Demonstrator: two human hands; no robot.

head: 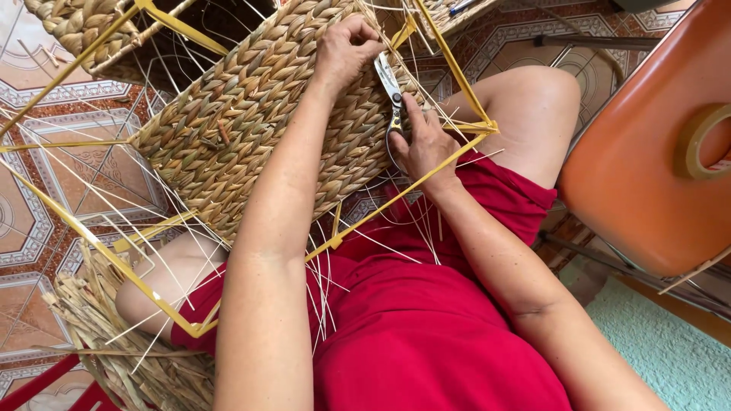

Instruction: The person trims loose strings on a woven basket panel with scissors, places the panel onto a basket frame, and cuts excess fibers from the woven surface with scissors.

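A woven straw basket (251, 114) on a yellow metal frame (99, 247) rests across my lap, with thin pale strands sticking out of it. My left hand (346, 49) pinches a strand at the basket's far edge. My right hand (422, 141) grips metal scissors (390, 84), whose blades point up toward the fingers of my left hand, right beside the weave.
An orange plastic chair (647, 152) with a roll of tape (704, 141) stands at the right. Another woven basket (76, 27) lies at the top left. A bundle of dried straw (129, 350) sits on the patterned tile floor (46, 221) at the lower left.
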